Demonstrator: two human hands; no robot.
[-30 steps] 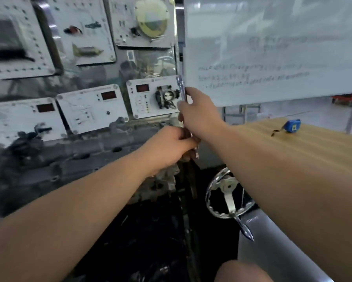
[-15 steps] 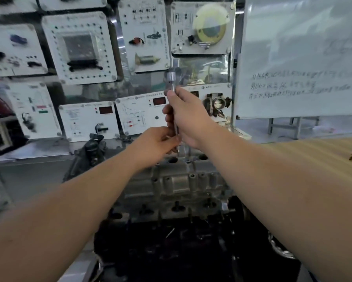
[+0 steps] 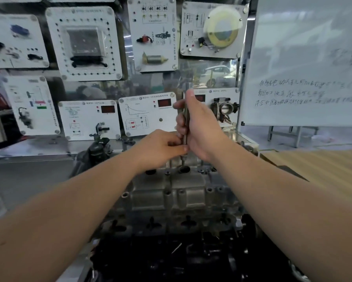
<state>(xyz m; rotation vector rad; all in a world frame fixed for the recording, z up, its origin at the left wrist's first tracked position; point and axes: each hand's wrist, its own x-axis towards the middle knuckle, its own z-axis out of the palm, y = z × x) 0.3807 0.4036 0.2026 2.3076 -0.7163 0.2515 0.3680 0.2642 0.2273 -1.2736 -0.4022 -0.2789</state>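
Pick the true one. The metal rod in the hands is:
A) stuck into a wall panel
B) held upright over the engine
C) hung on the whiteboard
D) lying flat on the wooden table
B: the right hand grips the rod upright, and the left hand pinches its lower end just above the engine.

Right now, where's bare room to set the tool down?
Bare wood of the table, right of the engine, below the whiteboard. Also the grey ledge under the left panels. Crowded: the engine's top, all bosses and holes, where the tool stands.
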